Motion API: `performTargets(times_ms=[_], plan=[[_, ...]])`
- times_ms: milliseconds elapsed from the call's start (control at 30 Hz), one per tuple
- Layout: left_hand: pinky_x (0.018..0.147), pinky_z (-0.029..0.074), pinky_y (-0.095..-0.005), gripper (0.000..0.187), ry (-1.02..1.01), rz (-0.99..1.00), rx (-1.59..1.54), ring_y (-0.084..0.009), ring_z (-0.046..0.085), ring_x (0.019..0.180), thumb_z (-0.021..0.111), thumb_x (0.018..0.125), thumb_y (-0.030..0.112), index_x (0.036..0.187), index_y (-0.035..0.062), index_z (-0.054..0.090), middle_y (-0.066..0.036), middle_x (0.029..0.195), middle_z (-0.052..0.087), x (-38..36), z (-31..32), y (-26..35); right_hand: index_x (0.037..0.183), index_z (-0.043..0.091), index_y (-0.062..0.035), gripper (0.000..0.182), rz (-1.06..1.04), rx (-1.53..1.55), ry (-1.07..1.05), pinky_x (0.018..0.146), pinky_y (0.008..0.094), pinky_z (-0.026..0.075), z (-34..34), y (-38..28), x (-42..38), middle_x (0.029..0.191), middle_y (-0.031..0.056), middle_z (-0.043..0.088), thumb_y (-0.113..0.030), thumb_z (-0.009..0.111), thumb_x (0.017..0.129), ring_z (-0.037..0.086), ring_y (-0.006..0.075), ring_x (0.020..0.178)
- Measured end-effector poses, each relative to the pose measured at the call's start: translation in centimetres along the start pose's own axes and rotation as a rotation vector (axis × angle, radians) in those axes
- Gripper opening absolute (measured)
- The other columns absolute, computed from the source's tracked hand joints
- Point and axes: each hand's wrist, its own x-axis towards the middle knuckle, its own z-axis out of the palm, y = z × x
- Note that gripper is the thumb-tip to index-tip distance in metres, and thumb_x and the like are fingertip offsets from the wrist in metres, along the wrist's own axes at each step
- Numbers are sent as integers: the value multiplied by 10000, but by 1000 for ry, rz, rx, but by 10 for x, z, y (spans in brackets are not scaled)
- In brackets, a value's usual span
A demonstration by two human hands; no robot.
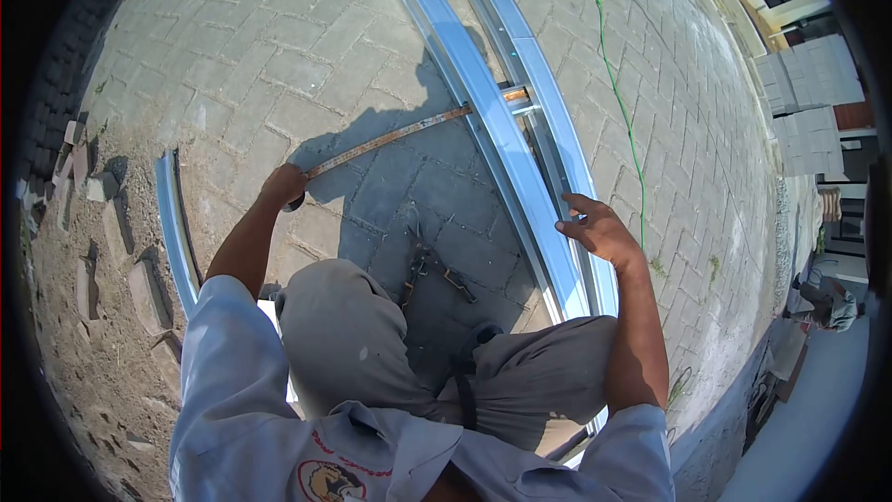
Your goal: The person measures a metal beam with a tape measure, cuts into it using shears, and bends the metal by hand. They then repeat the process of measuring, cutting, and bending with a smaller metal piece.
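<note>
My left hand is closed around a tape measure, its dark case partly showing below the fingers. The worn, rusty-looking tape blade stretches from that hand to the near edge of a long bluish metal channel. Beside it runs a second metal channel. My right hand is over the channels nearer my knees, thumb and fingers apart with nothing between them. On the pavers between my feet lies a dark hand tool with spread handles, resembling snips or pliers.
A short metal channel lies at left, by loose bricks on sandy soil. A green cable crosses the paving on the right. Stacked pale blocks and a person are at the far right.
</note>
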Motion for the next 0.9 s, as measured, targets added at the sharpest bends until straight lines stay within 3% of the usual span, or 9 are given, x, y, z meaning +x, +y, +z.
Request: performTargets(times_ms=[333, 433, 633, 733, 833, 900], plan=[[964, 528, -493, 342, -22, 0, 0, -396, 676, 1111, 574, 948, 319, 1090, 62, 749, -215, 1168, 707, -1, -5, 2, 1504, 493, -54, 730, -54, -236, -124, 1089, 426, 463, 29, 6, 39, 1440, 262, 566, -374, 749, 899, 578, 371, 1309], [961, 528, -492, 348, -31, -21, 7, -396, 675, 1114, 578, 946, 325, 1098, 63, 750, -216, 1168, 708, -1, -6, 5, 1485, 497, -16, 738, -50, -177, -157, 1181, 428, 377, 32, 8, 45, 1494, 251, 517, -404, 738, 905, 479, 377, 1409], [936, 532, -488, 403, -59, 23, 16, -407, 682, 1089, 606, 939, 380, 1075, 28, 750, -229, 1134, 715, 5, -8, 9, 1516, 454, -19, 804, -44, -141, -190, 1194, 440, 355, 34, 17, 55, 1529, 254, 476, -411, 755, 882, 445, 380, 1435], [918, 535, -488, 434, -61, 42, -1, -416, 689, 1054, 614, 944, 408, 1052, 10, 750, -253, 1091, 715, 13, -7, 20, 1542, 410, -24, 874, -87, -221, -187, 1201, 447, 345, 47, 31, 64, 1586, 260, 390, -430, 772, 857, 409, 392, 1457], [910, 538, -485, 446, -61, 130, 46, -422, 693, 1032, 618, 951, 420, 1034, 3, 753, -271, 1065, 713, 33, 2, 31, 1583, 352, -70, 937, -11, -287, -251, 1244, 433, 265, 55, 32, 68, 1643, 239, 297, -453, 784, 844, 303, 372, 1522], [909, 540, -482, 443, -75, 180, 98, -425, 693, 1031, 625, 951, 416, 1027, -1, 754, -275, 1059, 714, 45, 0, 42, 1585, 332, -49, 986, -37, -315, -304, 1230, 442, 301, 61, 41, 74, 1648, 258, 261, -463, 796, 821, 339, 394, 1498]])
